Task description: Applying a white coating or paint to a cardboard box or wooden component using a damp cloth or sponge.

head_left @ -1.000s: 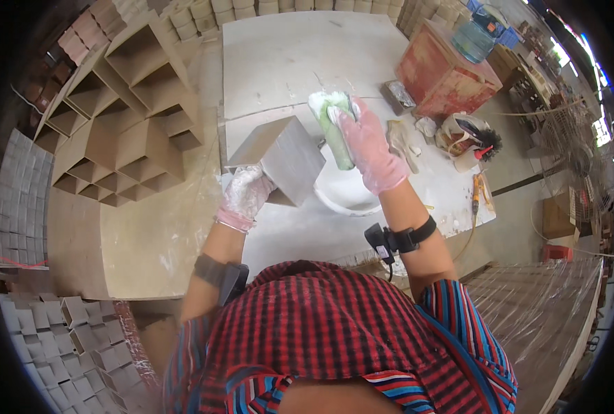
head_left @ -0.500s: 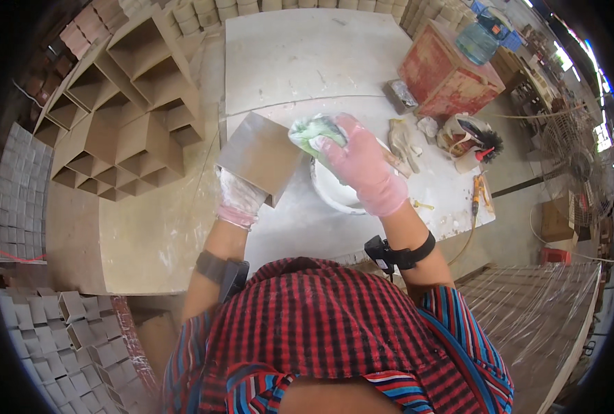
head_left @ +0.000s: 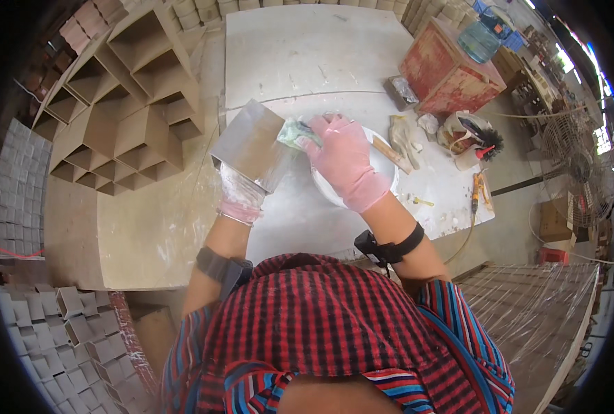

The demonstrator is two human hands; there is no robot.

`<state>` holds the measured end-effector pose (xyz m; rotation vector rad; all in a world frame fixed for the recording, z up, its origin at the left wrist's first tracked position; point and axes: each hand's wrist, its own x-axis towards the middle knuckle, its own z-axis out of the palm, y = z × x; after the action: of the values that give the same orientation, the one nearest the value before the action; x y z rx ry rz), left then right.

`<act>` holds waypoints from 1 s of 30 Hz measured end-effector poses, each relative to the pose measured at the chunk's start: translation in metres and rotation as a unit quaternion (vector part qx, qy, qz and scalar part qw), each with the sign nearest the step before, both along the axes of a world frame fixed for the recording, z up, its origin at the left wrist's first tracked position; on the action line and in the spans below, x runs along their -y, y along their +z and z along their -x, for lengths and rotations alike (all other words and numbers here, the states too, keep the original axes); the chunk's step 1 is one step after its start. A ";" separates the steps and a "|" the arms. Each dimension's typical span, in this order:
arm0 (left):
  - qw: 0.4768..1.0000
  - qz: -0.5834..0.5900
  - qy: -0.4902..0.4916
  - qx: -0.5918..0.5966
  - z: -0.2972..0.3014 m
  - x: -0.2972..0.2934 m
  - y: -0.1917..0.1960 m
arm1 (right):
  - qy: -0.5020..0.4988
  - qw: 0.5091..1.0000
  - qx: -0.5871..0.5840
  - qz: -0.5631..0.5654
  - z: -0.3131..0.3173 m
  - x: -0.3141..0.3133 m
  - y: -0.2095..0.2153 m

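My left hand (head_left: 242,195), in a pink glove smeared with white, holds up a brown square cardboard box (head_left: 250,141). Its fingers are hidden by the box. A wet-looking sheen shows on the box's upper face. My right hand (head_left: 345,157), also pink-gloved, is closed on a crumpled pale green and white cloth (head_left: 294,134), which touches or nearly touches the box's right edge. Under my right hand stands a round white basin (head_left: 387,174) with a flat wooden stick (head_left: 390,153) lying across its right side.
Open cardboard boxes (head_left: 150,141) are stacked on the table's left. To the right lie a crumpled glove (head_left: 405,141), a tub with a black brush (head_left: 488,140) and an orange-handled tool (head_left: 476,194). Beyond them, a red-stained block (head_left: 452,69) carries a blue water bottle (head_left: 481,40).
My right hand has moved left with the cloth, toward the box. The box has shifted slightly left and tilted in my left hand. More of the basin and stick shows.
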<state>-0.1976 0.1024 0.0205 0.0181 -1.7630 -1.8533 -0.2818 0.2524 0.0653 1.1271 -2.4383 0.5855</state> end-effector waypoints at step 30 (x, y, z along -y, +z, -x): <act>0.893 -0.401 -0.198 0.061 -0.002 0.018 -0.017 | 0.192 0.978 0.071 -0.022 0.000 -0.025 0.006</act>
<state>-0.1953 0.0843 0.0033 0.0985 -0.9889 -2.8183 -0.2817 0.2773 0.0712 1.6463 -2.3699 0.7505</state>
